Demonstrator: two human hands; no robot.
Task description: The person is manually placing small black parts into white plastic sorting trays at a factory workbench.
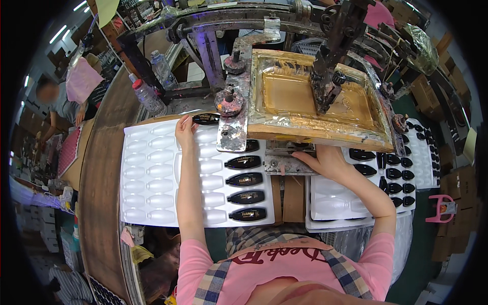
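At the far edge of the white molded tray (pixel 162 157), my left hand (pixel 186 127) is closed on the narrow end of a black bottle-shaped piece (pixel 206 119) with gold print. Lower in the same tray, several like printed black pieces (pixel 245 179) lie in one column; the hollows to their left hold none. My right hand (pixel 328 162) reaches beneath the wooden screen-printing frame (pixel 320 133). Its thumb lies along a paint-stained metal base (pixel 290 165), while its other fingers are hidden under the frame. Gold ink coats the screen (pixel 287 91).
A dark clamp arm (pixel 328 76) stands over the screen. Paint-crusted knobs (pixel 229 103) flank the frame. On the right, another white tray (pixel 335 198) sits near rows of black pieces (pixel 394 174). Behind the left tray stands a red-capped bottle (pixel 147 94). Another person (pixel 66 104) sits far left.
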